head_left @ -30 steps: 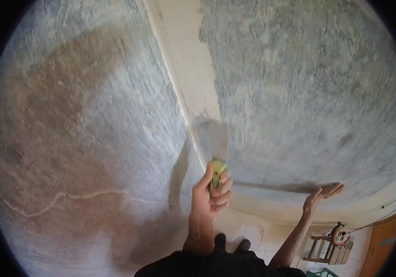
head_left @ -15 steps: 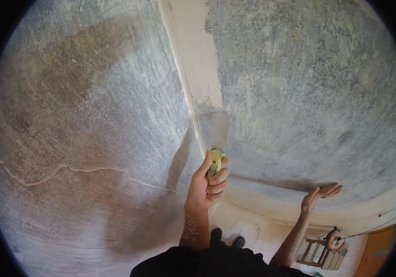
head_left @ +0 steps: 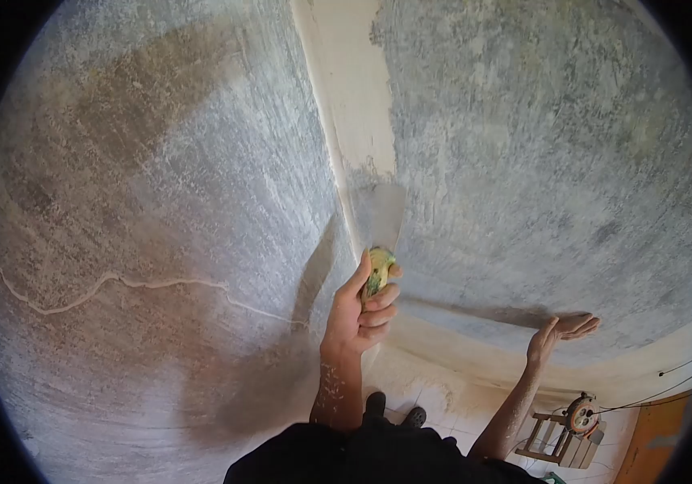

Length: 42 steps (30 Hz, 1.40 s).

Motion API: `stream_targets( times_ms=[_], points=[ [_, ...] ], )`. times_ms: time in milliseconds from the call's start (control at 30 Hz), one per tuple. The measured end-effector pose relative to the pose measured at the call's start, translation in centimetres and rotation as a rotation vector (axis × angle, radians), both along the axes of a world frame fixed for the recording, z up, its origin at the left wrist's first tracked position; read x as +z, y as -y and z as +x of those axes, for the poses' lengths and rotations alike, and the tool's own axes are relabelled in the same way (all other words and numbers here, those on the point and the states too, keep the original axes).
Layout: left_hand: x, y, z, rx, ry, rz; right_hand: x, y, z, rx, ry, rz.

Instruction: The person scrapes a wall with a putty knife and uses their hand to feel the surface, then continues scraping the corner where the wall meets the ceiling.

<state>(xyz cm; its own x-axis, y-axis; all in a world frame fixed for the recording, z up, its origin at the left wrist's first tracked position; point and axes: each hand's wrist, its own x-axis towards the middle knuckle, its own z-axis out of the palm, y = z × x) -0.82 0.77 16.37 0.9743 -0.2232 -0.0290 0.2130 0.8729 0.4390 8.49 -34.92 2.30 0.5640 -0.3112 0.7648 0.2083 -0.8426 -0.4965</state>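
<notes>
My left hand (head_left: 360, 310) is closed round the worn yellow-green handle of a putty knife (head_left: 385, 214). Its wide metal blade points up and lies against the right wall (head_left: 523, 145), just below the lower end of a scraped pale strip (head_left: 354, 89) beside the corner. White flakes cling to my left forearm. Over at the right, my right hand (head_left: 560, 335) rests with fingers stretched out against the lower part of the same wall, holding nothing.
The left wall (head_left: 160, 185) has mottled grey paint and a pale wavy crack (head_left: 112, 278). A wooden stool (head_left: 568, 444) with an orange-and-black cable reel (head_left: 582, 415) stands at lower right, cables running from it. My dark shoes (head_left: 414, 417) are on the tiled floor.
The view has shifted slightly, so the wall strip and crack sit a little differently. The putty knife remains in my left hand just under the strip; my right hand stays at the wall.
</notes>
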Motion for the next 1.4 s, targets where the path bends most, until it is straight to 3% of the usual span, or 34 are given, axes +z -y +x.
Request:
stream_targets(
  times_ms=[167, 267, 367, 500, 600, 667, 767, 933, 1067, 1200, 1400],
  points=[
    [1.3, -1.0, 0.6, -0.070, 0.041, -0.051, 0.1, -0.5, 0.6, -0.022, 0.024, -0.009],
    [-1.6, -0.6, -0.1, -0.060, -0.014, -0.048, -0.8, -1.6, 0.1, -0.020, 0.014, -0.052],
    [1.3, -1.5, 0.7, -0.113, 0.056, -0.073, -2.3, -5.4, 0.1, 0.016, -0.077, -0.021],
    [-0.4, -0.9, 0.3, -0.016, -0.051, -0.032, -3.4, -11.9, -0.3, 0.115, -0.139, -0.109],
    [0.4, -1.7, 1.2, -0.101, 0.028, -0.076, -6.6, -13.6, 1.1, 0.077, -0.046, -0.340],
    [1.9, -2.3, 0.0, -0.130, 0.042, -0.145, -6.9, -13.7, 0.3, 0.117, -0.089, -0.298],
    [0.6, -1.6, 0.0, 0.010, -0.040, -0.002, -6.8, -13.7, 0.7, 0.139, -0.099, -0.282],
    [1.9, -2.7, -0.3, 0.026, -0.009, 0.098, -6.7, -13.6, -0.1, 0.130, -0.110, -0.303],
    [-0.6, -2.6, 0.0, -0.020, -0.035, 0.045, -7.0, -13.2, 0.1, 0.142, -0.127, -0.296],
    [1.7, -3.7, 0.4, -0.082, 0.071, -0.034, -6.2, -13.5, 0.4, 0.151, -0.153, -0.276],
    [0.6, -3.3, 0.3, 0.026, -0.009, -0.007, -6.4, -13.2, 0.8, 0.147, -0.090, -0.308]
  ],
)
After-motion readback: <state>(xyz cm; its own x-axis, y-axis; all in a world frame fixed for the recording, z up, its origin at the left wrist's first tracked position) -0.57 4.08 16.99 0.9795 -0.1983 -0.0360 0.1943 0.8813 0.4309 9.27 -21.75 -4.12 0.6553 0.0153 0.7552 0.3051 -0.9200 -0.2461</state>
